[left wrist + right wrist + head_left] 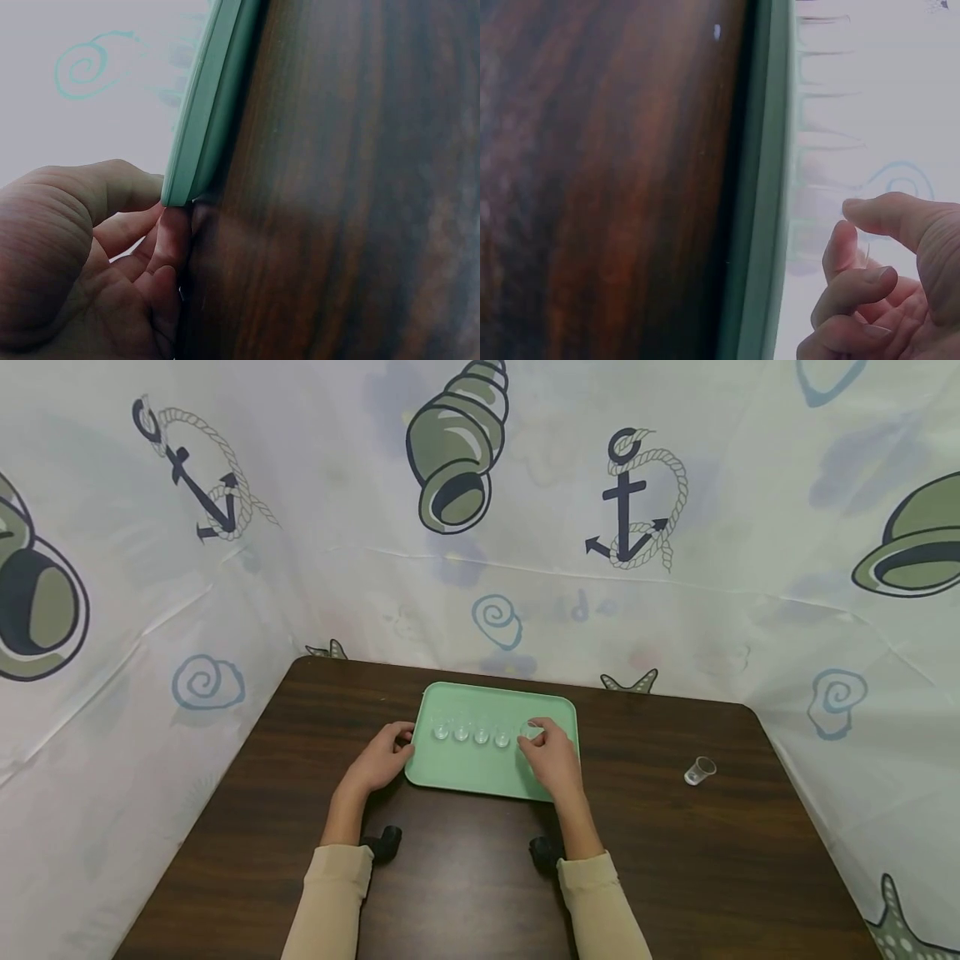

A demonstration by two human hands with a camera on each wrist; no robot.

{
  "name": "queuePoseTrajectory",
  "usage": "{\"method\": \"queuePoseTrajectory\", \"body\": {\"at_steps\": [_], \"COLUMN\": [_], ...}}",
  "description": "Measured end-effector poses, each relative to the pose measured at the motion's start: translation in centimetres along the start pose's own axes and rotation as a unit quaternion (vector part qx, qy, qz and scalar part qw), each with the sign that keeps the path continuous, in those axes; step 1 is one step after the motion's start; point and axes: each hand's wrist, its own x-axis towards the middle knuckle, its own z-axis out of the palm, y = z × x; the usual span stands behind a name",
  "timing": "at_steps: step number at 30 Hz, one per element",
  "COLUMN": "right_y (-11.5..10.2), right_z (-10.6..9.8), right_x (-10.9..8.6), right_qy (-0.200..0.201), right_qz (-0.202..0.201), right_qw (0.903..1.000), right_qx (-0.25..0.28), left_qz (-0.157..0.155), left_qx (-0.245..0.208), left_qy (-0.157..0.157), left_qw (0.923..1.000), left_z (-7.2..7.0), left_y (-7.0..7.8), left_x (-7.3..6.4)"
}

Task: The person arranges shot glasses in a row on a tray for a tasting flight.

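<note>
A pale green tray (468,777) lies on the table, with a row of small clear cups (481,736) standing on it. My left hand (380,758) holds the tray's left edge; in the left wrist view its thumb lies on one side of the rim, with the fingers partly hidden at the other. Over the tray's right part, my right hand (553,758) pinches the rim of the rightmost clear cup (531,727) between thumb and forefinger. The hand covers part of this cup, and in the right wrist view the cups look faint against the bright background.
Another small clear cup (700,771) lies tilted on the dark wooden table (465,877), well to the right of the tray. A patterned cloth (540,527) hangs behind the table's far edge and along its sides.
</note>
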Motion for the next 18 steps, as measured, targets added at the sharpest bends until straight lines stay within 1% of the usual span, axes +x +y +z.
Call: {"method": "queuePoseTrajectory", "body": {"at_steps": [10,14,18], "right_y": [0.13,0.15,0.01], "right_z": [0.12,0.01,-0.42], "right_x": [0.0,0.06,-0.05], "right_qy": [-0.003,-0.014,-0.034], "right_qz": [0.004,0.006,0.009], "right_qw": [1.0,0.9998,0.9991], "right_qx": [-0.004,-0.014,-0.024], "left_qz": [0.0,-0.003,-0.003], "left_qx": [0.0,0.002,0.0], "left_qy": [-0.001,0.001,0.001], "left_qw": [1.0,1.0,1.0], "left_z": [0.07,0.03,0.01], "left_y": [0.14,0.12,0.1], "left_x": [-0.06,-0.15,-0.2]}}
